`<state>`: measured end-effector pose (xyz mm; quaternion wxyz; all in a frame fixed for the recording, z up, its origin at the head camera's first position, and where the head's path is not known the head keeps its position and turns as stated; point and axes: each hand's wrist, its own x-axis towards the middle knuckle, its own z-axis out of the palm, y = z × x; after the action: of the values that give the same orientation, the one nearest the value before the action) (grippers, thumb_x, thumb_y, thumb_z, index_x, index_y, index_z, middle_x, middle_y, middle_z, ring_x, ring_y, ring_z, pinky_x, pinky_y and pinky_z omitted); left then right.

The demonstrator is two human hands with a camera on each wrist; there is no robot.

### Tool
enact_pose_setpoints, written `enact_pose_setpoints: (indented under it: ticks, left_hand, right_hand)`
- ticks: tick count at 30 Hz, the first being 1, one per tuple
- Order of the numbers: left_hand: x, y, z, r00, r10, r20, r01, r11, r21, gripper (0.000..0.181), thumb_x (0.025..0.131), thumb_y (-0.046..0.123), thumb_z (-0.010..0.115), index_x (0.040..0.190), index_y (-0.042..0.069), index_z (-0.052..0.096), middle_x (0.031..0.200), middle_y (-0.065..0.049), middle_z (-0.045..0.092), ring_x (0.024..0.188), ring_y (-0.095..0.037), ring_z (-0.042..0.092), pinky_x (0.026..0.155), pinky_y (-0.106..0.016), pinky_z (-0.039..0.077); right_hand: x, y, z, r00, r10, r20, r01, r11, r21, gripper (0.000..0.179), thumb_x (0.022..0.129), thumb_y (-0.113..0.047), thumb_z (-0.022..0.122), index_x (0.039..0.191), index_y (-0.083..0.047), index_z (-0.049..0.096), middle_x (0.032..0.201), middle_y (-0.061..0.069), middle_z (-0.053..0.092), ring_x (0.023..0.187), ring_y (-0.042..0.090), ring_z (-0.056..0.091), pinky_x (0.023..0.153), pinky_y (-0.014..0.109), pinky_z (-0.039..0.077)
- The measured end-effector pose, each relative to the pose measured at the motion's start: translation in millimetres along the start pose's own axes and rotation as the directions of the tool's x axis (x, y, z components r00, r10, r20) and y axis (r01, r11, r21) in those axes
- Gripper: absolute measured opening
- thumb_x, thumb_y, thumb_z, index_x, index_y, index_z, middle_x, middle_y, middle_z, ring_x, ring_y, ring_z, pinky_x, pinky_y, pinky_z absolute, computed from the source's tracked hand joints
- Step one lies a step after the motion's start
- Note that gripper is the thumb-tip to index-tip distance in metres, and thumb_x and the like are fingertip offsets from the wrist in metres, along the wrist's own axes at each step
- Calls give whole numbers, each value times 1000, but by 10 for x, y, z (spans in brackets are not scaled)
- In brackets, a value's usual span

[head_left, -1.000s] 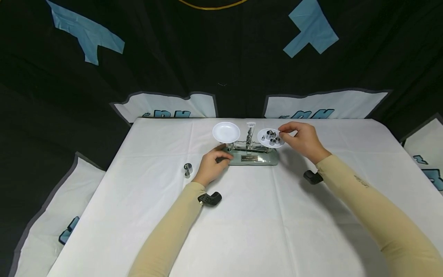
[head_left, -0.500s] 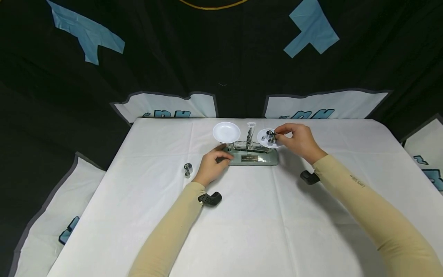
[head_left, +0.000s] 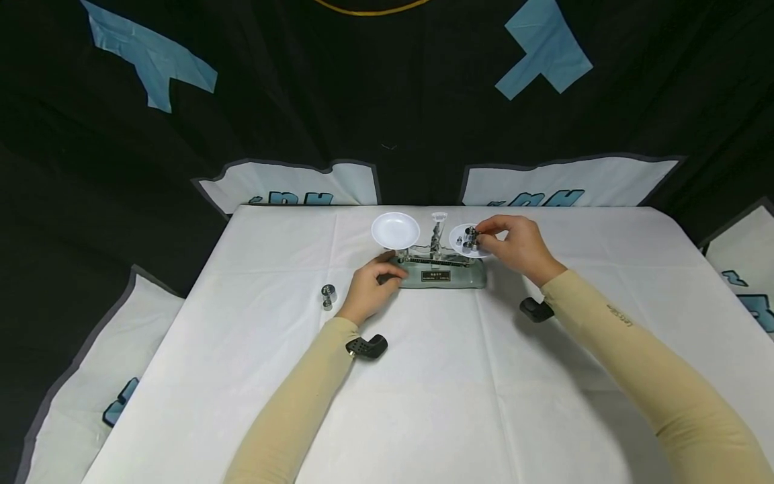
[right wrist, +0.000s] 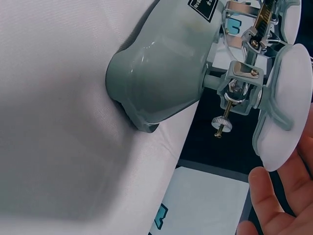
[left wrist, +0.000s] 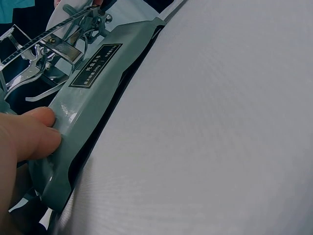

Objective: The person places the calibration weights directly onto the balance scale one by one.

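Note:
A grey-green pan balance (head_left: pixel 444 277) stands near the table's far edge. My left hand (head_left: pixel 371 289) grips the left end of its base, and in the left wrist view its fingertips lie on the painted casing (left wrist: pixel 80 117). The left white pan (head_left: pixel 395 230) bears nothing. Several shiny metal weights (head_left: pixel 469 234) stand on the right white pan (head_left: pixel 456 230). Over that pan's right side, my right hand (head_left: pixel 517 245) pinches one weight between thumb and forefinger, mostly hidden by the fingertips. In the right wrist view other fingers (right wrist: pixel 266 196) show below the tilted-looking pan (right wrist: pixel 291 98).
To the left of my left hand, a few small metal weights (head_left: pixel 328 296) stand on the white tablecloth (head_left: pixel 423 403). A dark curtain (head_left: pixel 417 101) with light blue patches hangs behind the table.
My right hand has moved slightly left over the right pan, and the weights at its fingertips have shifted left toward the others. My left hand has stayed on the base.

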<state>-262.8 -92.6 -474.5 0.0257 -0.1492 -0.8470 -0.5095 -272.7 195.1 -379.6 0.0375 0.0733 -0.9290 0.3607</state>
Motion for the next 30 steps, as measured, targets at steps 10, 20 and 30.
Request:
enact_pose_setpoints:
  ticks: [10,20,30]
  left_hand:
    - [-8,14,11,1000,21,-15,-21,1000,3,18,87,3,66,99,4,79,152,-14,55,145,-32,48,124,-45,35]
    - [-8,14,-12,1000,21,-9,-20,1000,11,18,87,4,67,100,4,79,153,-14,54,146,-32,48,125,-45,34]
    - [-8,4,-5,1000,25,-9,-25,1000,4,18,86,3,67,100,4,79,150,-14,57,145,-32,48,124,-45,35]
  right_hand:
    - [-25,61,-21,999,-40,-11,40,999,-2,22,95,-13,64,113,-5,75,117,17,75,108,31,63,78,34,46]
    - [-11,60,-5,999,-44,12,44,999,-2,23,95,-11,63,114,-4,75,121,17,73,116,31,60,80,34,45]
    - [-21,63,8,998,-56,-5,56,998,-15,24,95,-9,61,113,-3,75,120,18,74,111,32,61,76,33,45]
